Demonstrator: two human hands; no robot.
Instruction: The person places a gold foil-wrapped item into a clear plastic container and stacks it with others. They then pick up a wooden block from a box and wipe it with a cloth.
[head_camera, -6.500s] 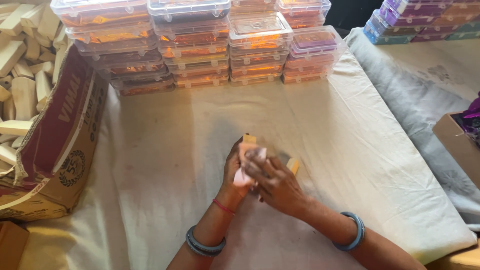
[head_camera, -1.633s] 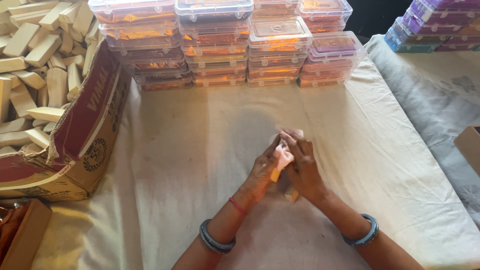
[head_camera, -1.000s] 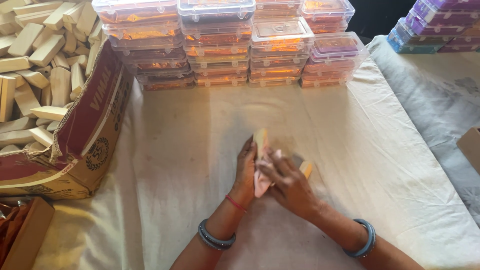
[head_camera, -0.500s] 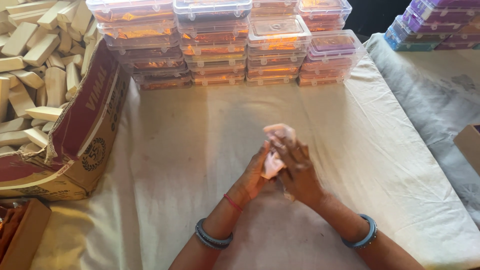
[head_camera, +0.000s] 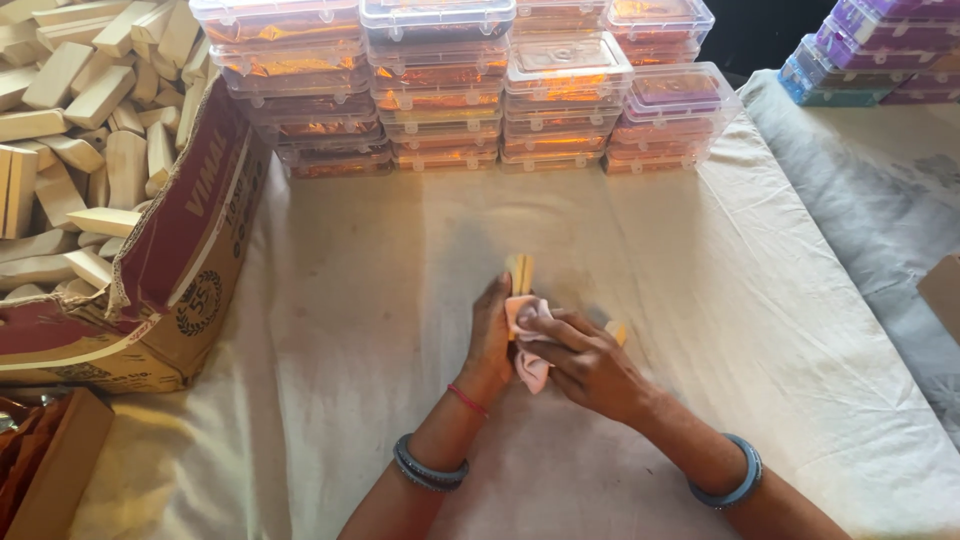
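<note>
Left hand (head_camera: 492, 335) stands edge-up on the white table cloth (head_camera: 380, 300), fingers closed around a small wooden block (head_camera: 520, 273). The block's pale top end pokes out above the fingertips; the rest is hidden behind the palm. Held upright like this, its side faces the other hand.

Right hand (head_camera: 590, 365) presses a pink cloth (head_camera: 525, 335) against the block, fingers curled and pinching the cloth. Part of the cloth hangs bunched below, between the two hands. Looks like a wiping or polishing hold: one hand steadies, the other rubs. A second pale piece (head_camera: 618, 333) shows just behind the right hand's knuckles; cannot tell what it is.

Around: an open cardboard box (head_camera: 190, 260) at the left, tipped on its side, full of wooden blocks of the same sort (head_camera: 90, 130). Stacks of clear plastic boxes (head_camera: 450, 90) line the far edge of the table, well apart from the hands. More stacked boxes, purple and blue (head_camera: 880, 45), sit far right on another grey cloth. Nothing lies between the hands and the cardboard box.
</note>
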